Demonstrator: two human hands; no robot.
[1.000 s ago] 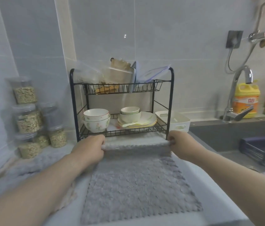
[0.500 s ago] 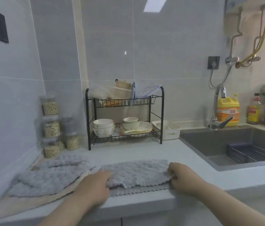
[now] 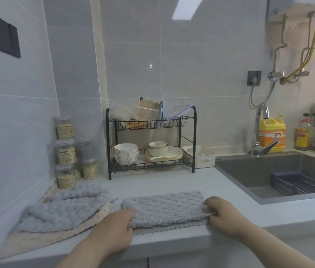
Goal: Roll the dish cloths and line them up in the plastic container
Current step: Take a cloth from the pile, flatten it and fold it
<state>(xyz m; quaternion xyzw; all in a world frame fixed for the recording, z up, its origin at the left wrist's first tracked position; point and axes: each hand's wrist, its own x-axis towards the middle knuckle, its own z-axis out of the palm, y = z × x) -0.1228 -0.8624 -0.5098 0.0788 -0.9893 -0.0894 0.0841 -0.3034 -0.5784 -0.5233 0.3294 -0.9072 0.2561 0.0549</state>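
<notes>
A grey dish cloth (image 3: 164, 208) lies partly rolled near the counter's front edge, with a zigzag hem showing under the roll. My left hand (image 3: 117, 227) grips its left end. My right hand (image 3: 221, 213) grips its right end. A pile of more grey and beige cloths (image 3: 61, 213) lies to the left. The white plastic container (image 3: 201, 156) stands at the back, right of the dish rack, and looks to hold no cloth.
A black two-tier dish rack (image 3: 151, 144) with bowls and plates stands at the back. Stacked jars (image 3: 65, 151) sit by the left wall. The sink (image 3: 280, 175) with a dark basket, a tap and a yellow detergent bottle (image 3: 272, 135) are on the right.
The cloth lay spread with my hands at its far edge; now it is rolled back close to the front edge. My view has pulled back and up.
</notes>
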